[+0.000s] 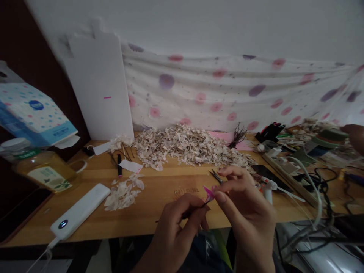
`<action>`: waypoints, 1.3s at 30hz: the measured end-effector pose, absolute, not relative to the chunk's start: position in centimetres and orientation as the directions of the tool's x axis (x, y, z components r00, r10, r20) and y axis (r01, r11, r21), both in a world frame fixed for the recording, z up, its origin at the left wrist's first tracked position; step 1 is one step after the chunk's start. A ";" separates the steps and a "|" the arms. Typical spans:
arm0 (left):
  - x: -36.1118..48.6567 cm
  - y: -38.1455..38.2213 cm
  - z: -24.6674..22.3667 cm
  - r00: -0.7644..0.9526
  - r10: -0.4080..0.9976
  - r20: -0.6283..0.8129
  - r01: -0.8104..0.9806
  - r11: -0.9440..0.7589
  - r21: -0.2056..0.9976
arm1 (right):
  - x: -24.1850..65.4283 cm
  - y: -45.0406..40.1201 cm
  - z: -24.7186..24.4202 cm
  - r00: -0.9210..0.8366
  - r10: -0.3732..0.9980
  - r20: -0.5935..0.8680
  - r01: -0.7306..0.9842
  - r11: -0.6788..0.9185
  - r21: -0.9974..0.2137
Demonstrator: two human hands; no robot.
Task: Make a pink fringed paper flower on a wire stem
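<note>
Near the table's front edge, my left hand pinches a thin dark stem that carries a small pink flower. My right hand has its thumb and forefinger closed on the right side of that flower. Just behind my right fingers lies a pair of scissors with its tips pointing left. Several tiny thin pieces are lined up on the wood behind my left hand. A large heap of pale petals spreads along the back, and a smaller petal pile sits to the left.
A white power bank, a bottle of yellow liquid and a tissue pack stand or lie at the left. On the right are a power strip, cables and a glue gun. Another person's hand shows at the right edge.
</note>
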State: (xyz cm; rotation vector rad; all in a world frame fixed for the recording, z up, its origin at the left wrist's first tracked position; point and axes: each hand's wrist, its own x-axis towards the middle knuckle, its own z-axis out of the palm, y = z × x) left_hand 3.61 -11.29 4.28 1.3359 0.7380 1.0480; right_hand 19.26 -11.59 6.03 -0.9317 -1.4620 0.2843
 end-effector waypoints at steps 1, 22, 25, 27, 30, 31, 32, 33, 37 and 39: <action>3.6 -11.3 4.4 0.399 0.908 0.126 -0.195 -0.050 0.979 | 19.3 -11.5 6.0 0.143 0.684 0.715 0.354 0.639 -0.683; 3.3 -10.2 3.2 0.544 0.834 0.098 -0.439 0.183 0.880 | 18.7 -10.6 5.3 0.005 0.887 0.462 -0.088 0.461 -0.883; 3.3 -10.3 3.4 0.535 0.838 0.106 -0.432 0.164 0.887 | 18.7 -10.9 5.0 0.045 0.850 0.525 0.021 0.525 -0.851; 3.4 -10.3 3.5 0.525 0.845 0.102 -0.413 0.149 0.898 | 18.7 -11.1 4.8 0.079 0.797 0.599 0.166 0.582 -0.796; 3.5 -10.5 3.8 0.498 0.864 0.078 -0.378 0.136 0.916 | 18.8 -11.3 4.7 0.080 0.695 0.715 0.397 0.636 -0.662; 3.5 -10.5 3.8 0.494 0.867 0.068 -0.370 0.138 0.919 | 18.9 -11.4 4.7 0.065 0.659 0.750 0.449 0.651 -0.611; 3.5 -10.6 3.9 0.493 0.868 0.062 -0.366 0.141 0.920 | 19.0 -11.4 4.7 0.049 0.621 0.782 0.487 0.669 -0.561; 3.6 -10.6 3.9 0.491 0.869 0.058 -0.365 0.145 0.920 | 19.1 -11.4 4.8 0.033 0.586 0.810 0.515 0.684 -0.516; 3.7 -10.7 3.5 0.475 0.878 0.059 -0.375 0.141 0.916 | 19.5 -11.6 5.0 -0.024 0.500 0.866 0.569 0.719 -0.400; 3.8 -10.6 3.4 0.476 0.876 0.074 -0.383 0.131 0.914 | 19.6 -11.7 5.1 -0.034 0.505 0.863 0.570 0.719 -0.398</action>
